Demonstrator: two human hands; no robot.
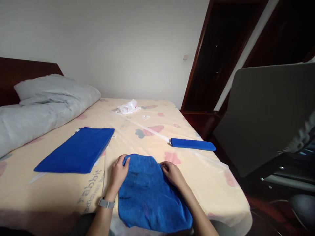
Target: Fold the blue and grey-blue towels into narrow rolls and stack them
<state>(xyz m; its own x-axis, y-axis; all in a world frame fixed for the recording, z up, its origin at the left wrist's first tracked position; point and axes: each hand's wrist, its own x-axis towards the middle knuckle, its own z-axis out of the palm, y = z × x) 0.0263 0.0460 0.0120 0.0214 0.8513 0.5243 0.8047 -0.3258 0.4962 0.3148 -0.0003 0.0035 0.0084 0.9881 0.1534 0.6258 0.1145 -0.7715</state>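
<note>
- In the head view, you are working at the near side of the bed [137, 131]; the spread blue cloth [147, 196] is lying before you, its lower part reaching this near edge.
- To the right, the bed's side edge is running down close to a dark panel [270, 114]; the patterned sheet is stretching between the cloth and this edge.
- You are having three blue pieces: the one spread, one wide folded piece [76, 150] at left, one narrow folded piece [193, 144] at right, all lying apart.
- One white plastic bag [128, 107] and one grey quilt [56, 98] are lying farther away.
- Your left hand [119, 173] is curling, half open, touching the cloth's upper left corner; I cannot tell if it is pinching.
- Your right hand [171, 173] is pinching the upper right edge.
</note>
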